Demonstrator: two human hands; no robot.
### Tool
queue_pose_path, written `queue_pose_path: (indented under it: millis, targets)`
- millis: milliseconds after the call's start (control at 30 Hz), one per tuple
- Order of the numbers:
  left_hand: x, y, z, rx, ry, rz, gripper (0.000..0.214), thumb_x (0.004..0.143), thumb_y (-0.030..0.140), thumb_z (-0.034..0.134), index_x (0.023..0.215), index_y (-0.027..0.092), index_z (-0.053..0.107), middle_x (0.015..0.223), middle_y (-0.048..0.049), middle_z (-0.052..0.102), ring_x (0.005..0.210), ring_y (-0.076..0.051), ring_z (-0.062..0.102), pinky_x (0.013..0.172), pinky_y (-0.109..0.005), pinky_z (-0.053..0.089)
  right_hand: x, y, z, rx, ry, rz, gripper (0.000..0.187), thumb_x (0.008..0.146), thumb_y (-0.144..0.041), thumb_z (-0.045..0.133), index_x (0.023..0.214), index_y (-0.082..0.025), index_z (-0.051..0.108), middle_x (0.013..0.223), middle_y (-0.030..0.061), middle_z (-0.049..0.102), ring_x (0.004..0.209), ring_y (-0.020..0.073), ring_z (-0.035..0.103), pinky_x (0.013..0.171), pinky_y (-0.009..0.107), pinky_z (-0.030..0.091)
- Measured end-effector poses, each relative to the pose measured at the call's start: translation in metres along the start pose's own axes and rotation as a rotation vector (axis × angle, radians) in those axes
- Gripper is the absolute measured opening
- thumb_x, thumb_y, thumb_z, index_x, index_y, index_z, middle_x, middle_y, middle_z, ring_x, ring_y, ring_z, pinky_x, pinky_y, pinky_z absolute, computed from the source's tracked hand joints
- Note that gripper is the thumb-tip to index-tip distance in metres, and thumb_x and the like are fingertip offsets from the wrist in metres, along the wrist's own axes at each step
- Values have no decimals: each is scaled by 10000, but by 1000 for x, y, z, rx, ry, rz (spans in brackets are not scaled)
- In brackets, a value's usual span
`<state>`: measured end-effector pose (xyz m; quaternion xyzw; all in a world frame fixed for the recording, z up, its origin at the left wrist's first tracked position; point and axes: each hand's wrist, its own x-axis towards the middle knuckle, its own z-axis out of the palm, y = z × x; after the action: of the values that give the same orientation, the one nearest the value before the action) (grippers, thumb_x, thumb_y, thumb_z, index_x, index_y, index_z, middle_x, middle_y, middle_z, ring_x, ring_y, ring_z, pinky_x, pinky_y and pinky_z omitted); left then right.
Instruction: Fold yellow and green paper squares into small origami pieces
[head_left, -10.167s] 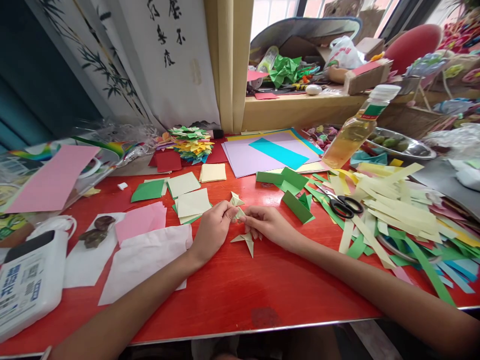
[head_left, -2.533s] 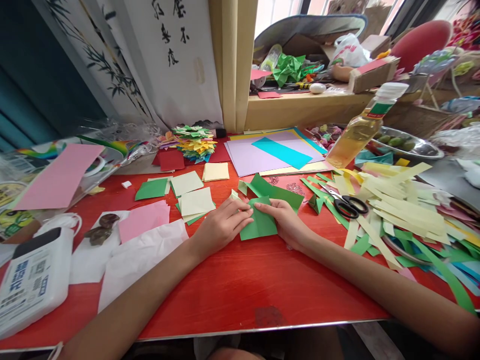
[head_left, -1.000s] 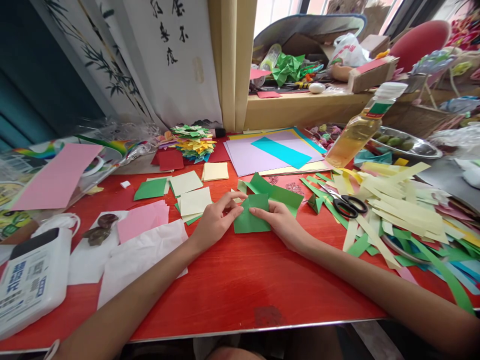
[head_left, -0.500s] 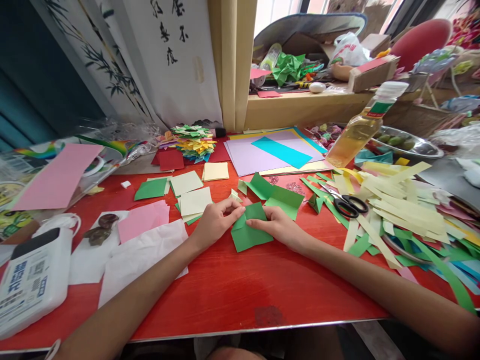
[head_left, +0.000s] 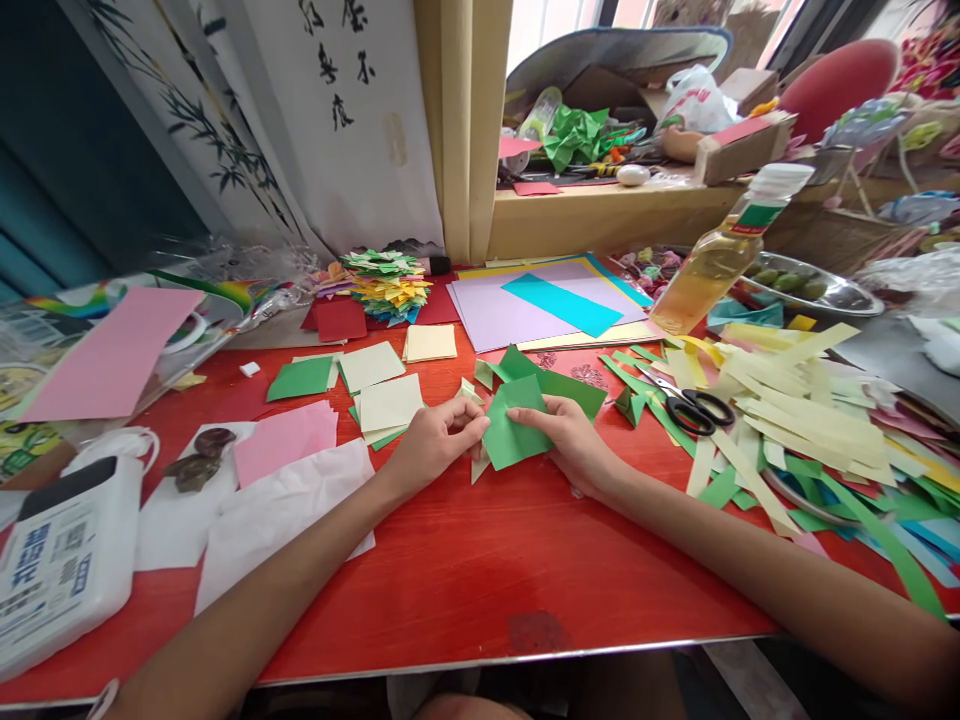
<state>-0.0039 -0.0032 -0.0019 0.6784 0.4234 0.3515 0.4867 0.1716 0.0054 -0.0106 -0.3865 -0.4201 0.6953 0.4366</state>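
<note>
A green paper square is held up over the red table, its face toward me. My right hand pinches its right side, thumb lying on the front. My left hand is closed, thumb and forefinger pressed together at the paper's left edge. A small pale pointed piece of paper shows just below those fingertips. Behind the hands lie folded green papers, a small pale folded piece and a small green folded piece.
Stacks of pale squares and pink paper lie to the left. On the right are black-handled scissors, a heap of paper strips and a leaning bottle. Large lilac sheets lie at the back.
The green square has been raised and turned, shifting slightly right and away from me. Its lower edge has left the spot in front, uncovering the pale pointed piece. My left hand stays nearly in place.
</note>
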Motion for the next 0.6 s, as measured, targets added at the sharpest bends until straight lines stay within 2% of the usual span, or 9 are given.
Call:
queue_pose_path:
  millis: [167,267,367,433,500,600]
  targets:
    - [-2,3,0,16,64,19,183,829,314,478,724,166,502,592,41,533,545,-81,505,566,-195,404,0,0,0,-43,-38,-26,169,698,-298,660,755,-142,625,701,32,662,616,155,605,606,277,483]
    - [0,3,0,12,110,26,195,824,328,487,724,164,516,632,40,507,575,-75,477,561,-185,381,-2,1,-1,-195,-104,-23,187,708,-332,645,744,-150,625,703,22,657,643,161,604,602,269,468]
    - [3,0,0,4,90,12,195,811,349,504,751,165,530,645,40,499,576,-74,452,543,-184,365,-2,3,0,-323,-166,-1,211,714,-353,636,756,-146,631,710,21,649,660,161,597,615,271,460]
    - [4,-1,0,4,68,-11,208,813,362,495,748,167,525,609,47,488,535,-74,436,515,-190,355,-2,4,0,-344,-136,-36,237,728,-373,621,806,-150,635,740,24,649,667,161,592,612,273,461]
    - [3,0,-1,24,66,-30,224,820,374,480,734,170,517,557,55,464,496,-74,419,496,-196,344,-2,5,-1,-344,-47,-111,279,741,-386,607,915,-170,633,785,22,652,687,166,591,608,275,465]
    - [3,1,-1,53,72,-41,239,825,386,468,725,174,516,513,60,445,475,-77,413,497,-204,338,-3,6,-2,-358,35,-203,335,782,-369,558,1080,-224,611,900,14,664,799,190,599,672,299,477]
